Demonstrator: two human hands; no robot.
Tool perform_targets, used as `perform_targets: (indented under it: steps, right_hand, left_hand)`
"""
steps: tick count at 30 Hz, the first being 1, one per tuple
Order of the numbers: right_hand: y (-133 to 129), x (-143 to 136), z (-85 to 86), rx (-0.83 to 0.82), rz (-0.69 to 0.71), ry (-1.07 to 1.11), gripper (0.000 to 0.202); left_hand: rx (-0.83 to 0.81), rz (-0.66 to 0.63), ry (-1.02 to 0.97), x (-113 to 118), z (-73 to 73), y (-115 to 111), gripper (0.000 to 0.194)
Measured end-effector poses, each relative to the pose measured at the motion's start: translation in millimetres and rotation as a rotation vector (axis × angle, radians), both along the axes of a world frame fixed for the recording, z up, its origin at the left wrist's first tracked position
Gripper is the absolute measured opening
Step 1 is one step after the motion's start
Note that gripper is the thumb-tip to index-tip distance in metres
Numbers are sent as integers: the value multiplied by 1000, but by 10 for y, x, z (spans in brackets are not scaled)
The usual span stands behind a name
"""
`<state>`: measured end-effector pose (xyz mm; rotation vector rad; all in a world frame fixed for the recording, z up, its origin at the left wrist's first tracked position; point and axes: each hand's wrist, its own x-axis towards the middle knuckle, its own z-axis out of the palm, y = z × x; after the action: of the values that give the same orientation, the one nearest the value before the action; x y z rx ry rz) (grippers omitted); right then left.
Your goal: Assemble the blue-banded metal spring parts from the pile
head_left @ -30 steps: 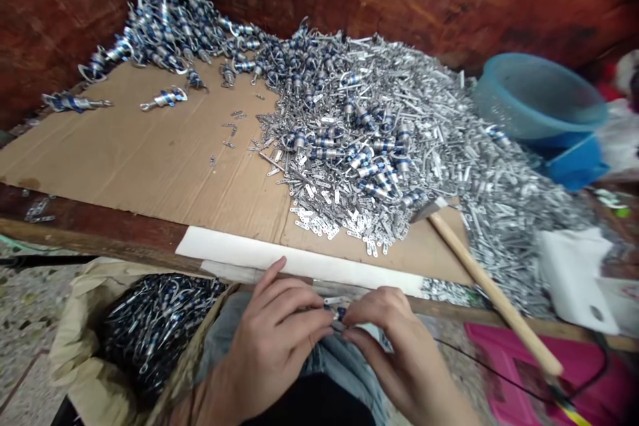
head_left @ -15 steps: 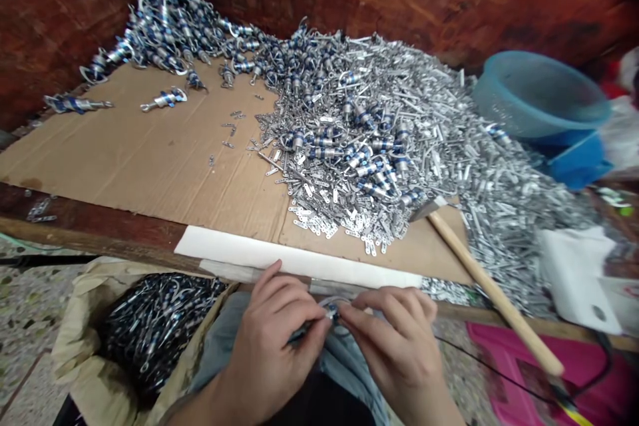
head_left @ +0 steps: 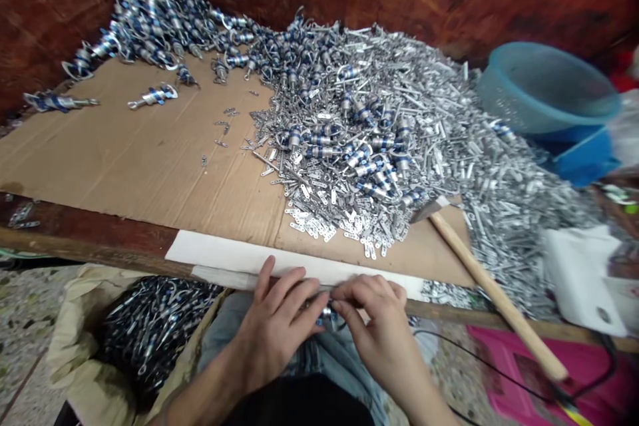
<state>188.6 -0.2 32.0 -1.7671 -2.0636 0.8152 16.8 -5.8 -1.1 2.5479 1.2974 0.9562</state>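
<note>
While both hands meet low over the lap, the left hand [head_left: 272,336] and the right hand [head_left: 374,326] pinch one small blue and silver part [head_left: 327,312] between their fingertips. That little part sits just under the near edge of the table, right where the fingers touch. Most of it is hidden by the fingers, so its shape is hard to tell.

Just past the hands lies a white strip [head_left: 224,254] on a big sheet of cardboard [head_left: 124,153]. On the cardboard sits a huge pile of shiny metal bits [head_left: 424,126], with flat little plates [head_left: 339,223] spilling toward the hands. More blue and silver parts are heaped at the far left corner [head_left: 160,20].

A hammer with a wooden handle [head_left: 494,293] lies to the right, its head touching the pile. A blue bowl [head_left: 546,90] stands far right. Beside the left knee, an open bag [head_left: 74,339] holds many finished parts [head_left: 154,326]. Something pink [head_left: 509,366] lies low on the right, under the hammer handle
</note>
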Motion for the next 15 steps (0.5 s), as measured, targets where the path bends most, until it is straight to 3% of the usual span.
perform_targets:
  steps: [5,10,15]
  right_hand:
    - [177,89,25,18,-26,-14,11]
    - [558,166,4,264,-142,-208,7]
    - [700,146,-26,246,-62,-342,11]
  left_hand:
    - [-89,29,13,35,12,-8,23]
    - [-200,96,24,84,116,-21,19]
    - [-193,77,-5,60,157,1,18]
